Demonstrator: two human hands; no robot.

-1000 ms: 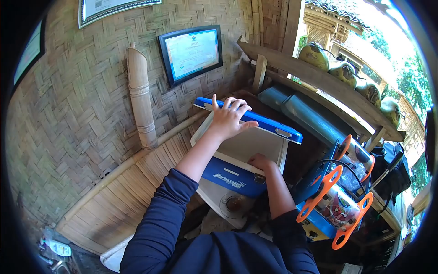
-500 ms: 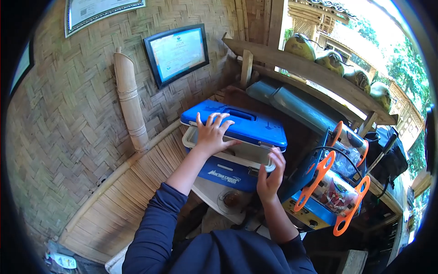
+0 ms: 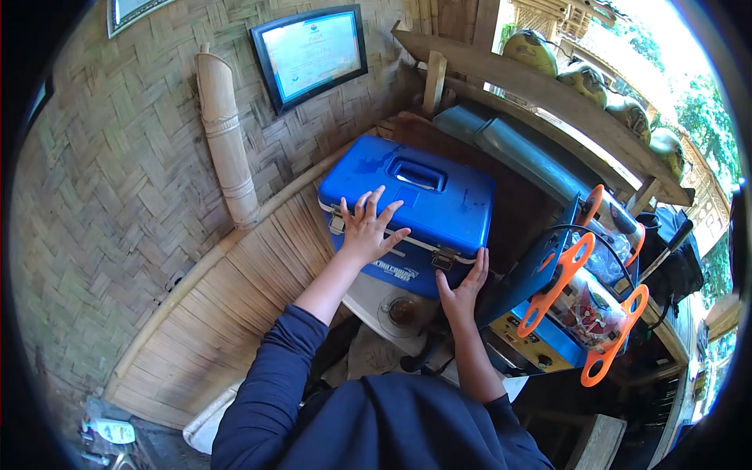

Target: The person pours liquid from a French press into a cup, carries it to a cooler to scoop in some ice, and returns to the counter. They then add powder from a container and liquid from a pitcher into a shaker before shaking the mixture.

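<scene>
In front of me a blue cooler box (image 3: 462,207) stands on a small white table, its lid down on the body. My left hand (image 3: 366,233) rests with spread fingers on the front edge of the lid, left of the middle. At the front right corner is my right hand (image 3: 464,291), thumb and fingers apart, right beside the metal latch (image 3: 443,261). A second latch (image 3: 337,224) shows at the left corner. Below the cooler, a glass of brown drink (image 3: 402,312) sits on the table's near edge.
Right of the cooler stands a blue sealing machine (image 3: 509,313) with orange roll holders (image 3: 558,283). A bamboo bench (image 3: 227,309) runs along the woven wall. Green coconuts (image 3: 583,82) line the wooden rail (image 3: 540,106). A spray bottle (image 3: 113,431) lies low at the left.
The cooler's lid has come down from raised to closed, hiding the white inside. My left hand stayed on its front edge, and my right hand moved in against the right corner. The view tilted down slightly.
</scene>
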